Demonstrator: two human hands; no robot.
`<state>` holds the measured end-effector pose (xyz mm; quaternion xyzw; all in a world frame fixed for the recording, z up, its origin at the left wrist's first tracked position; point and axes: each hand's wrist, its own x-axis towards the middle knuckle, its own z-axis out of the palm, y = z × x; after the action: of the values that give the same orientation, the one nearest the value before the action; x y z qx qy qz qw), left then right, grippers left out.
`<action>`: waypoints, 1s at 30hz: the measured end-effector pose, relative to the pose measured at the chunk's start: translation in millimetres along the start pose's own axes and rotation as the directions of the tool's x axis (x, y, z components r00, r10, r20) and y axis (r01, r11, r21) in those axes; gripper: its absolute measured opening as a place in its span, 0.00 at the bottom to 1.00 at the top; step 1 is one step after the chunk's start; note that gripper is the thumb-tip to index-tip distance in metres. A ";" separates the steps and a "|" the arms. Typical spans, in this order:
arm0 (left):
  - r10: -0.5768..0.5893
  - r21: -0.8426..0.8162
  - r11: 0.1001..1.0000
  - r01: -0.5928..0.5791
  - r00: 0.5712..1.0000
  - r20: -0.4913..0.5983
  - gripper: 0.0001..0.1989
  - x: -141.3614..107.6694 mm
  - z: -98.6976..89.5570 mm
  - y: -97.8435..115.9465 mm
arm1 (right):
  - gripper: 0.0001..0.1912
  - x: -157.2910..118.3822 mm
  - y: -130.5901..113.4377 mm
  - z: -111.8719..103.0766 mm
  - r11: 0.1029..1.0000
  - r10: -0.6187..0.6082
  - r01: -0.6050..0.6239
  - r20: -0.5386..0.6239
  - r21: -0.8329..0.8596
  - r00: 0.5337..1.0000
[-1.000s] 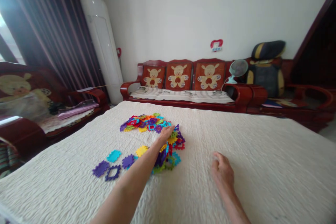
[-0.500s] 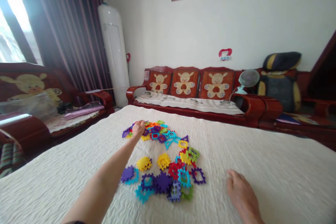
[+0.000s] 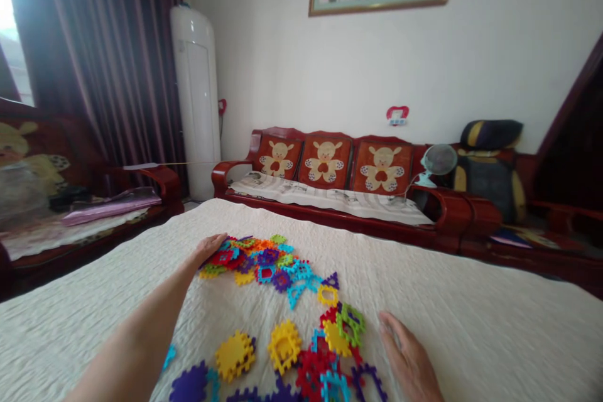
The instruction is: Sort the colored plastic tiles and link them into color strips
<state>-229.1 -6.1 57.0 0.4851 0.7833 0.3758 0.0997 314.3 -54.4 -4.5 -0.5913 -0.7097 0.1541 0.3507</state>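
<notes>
My left hand [image 3: 211,247] reaches out to the far pile of interlocking plastic tiles [image 3: 268,256]. It lies against the pile's left edge, fingers stretched out, beside a red tile [image 3: 221,257]. My right hand [image 3: 409,355] is low on the right, its fingers extended and nothing in it. Just left of it lie a green tile [image 3: 351,323] and a purple square frame [image 3: 369,383]. Nearer to me are two yellow tiles [image 3: 284,347], a solid purple one [image 3: 189,383] and several red and blue ones. The tiles at the bottom are cut off by the picture edge.
A cream quilted cover [image 3: 471,308] spreads under the tiles. Beyond its far edge stands a red wooden sofa [image 3: 330,201] with bear-patterned cushions. A small fan [image 3: 439,160] is by the sofa's right arm, and a tall white cabinet-like unit [image 3: 195,100] stands at the back left.
My left hand has moved left, from over the far pile to its left edge, and its fingers have straightened. My right hand is closer to the tiles. The view has tilted up.
</notes>
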 end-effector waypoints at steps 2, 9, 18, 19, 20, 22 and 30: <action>0.065 -0.091 0.994 -0.056 0.993 0.103 0.22 2.9 9.0 7.7 | 0.27 0.6 0.2 0.4 1.000 -0.007 0.007 -0.004 -0.017 1.000; 0.188 -0.404 0.914 -0.035 0.919 0.346 0.30 -7.4 45.1 50.4 | 0.26 -0.2 -6.7 -1.5 0.998 -0.045 0.044 -0.024 -0.049 0.999; 0.152 -0.455 0.890 0.015 0.933 0.328 0.27 -46.6 73.0 92.9 | 0.22 -1.5 -9.3 -2.2 0.990 -0.120 0.118 -0.022 -0.075 0.992; 0.153 -0.469 0.883 0.020 0.932 0.329 0.27 -52.1 77.3 98.1 | 0.21 -1.5 -9.4 -2.3 0.989 -0.127 0.125 -0.022 -0.073 0.992; 0.165 -0.482 0.876 0.018 0.928 0.335 0.27 -57.6 81.5 103.6 | 0.21 -1.6 -9.5 -2.5 0.989 -0.131 0.130 -0.021 -0.070 0.991; 0.206 -0.501 0.865 -0.004 0.914 0.349 0.25 -68.1 89.2 114.9 | 0.21 -2.2 -10.2 -3.2 0.989 -0.133 0.132 -0.018 -0.065 0.991; 0.227 -0.301 0.937 -0.177 0.963 0.143 0.22 -60.6 110.2 162.3 | 0.20 -3.6 -13.9 -5.2 0.984 -0.168 0.165 -0.043 -0.069 0.985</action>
<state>-29.7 37.6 78.7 0.5749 0.6549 0.4489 0.1977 307.9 -62.3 6.9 -0.5446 -0.7525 0.0865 0.3601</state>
